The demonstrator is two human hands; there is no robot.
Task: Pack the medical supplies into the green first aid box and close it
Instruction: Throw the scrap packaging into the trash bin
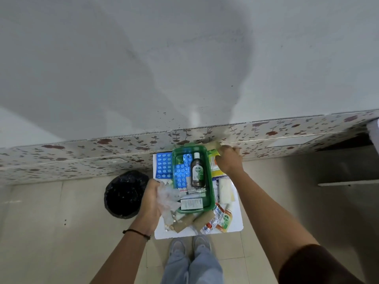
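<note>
Head view — green box [209, 177] lies lengthwise away; left hand [152, 198] grips clear plastic [169, 198]; right hand [229, 160] unclear.

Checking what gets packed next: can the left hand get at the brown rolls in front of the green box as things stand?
Probably not yet. The left hand is full of crumpled clear plastic. The brown rolls lie uncovered just below it, so the path looks free.

Green first aid box [210, 182] open on top, reachable from above. Inside: brown antiseptic bottle [197, 171] lying down the middle, blue blister strips [183, 171] along its left, white carton [191, 203] across the near end; little bare floor. White board [235, 224] crowded: cardboard rolls [193, 220] and sachets [217, 219] at the near edge, gauze packs [224, 190] right, blister sheet [164, 163] left. Floral wall panel [82, 154] closes off the far side. Black bin [125, 193] stands left on open tiled floor.
</note>
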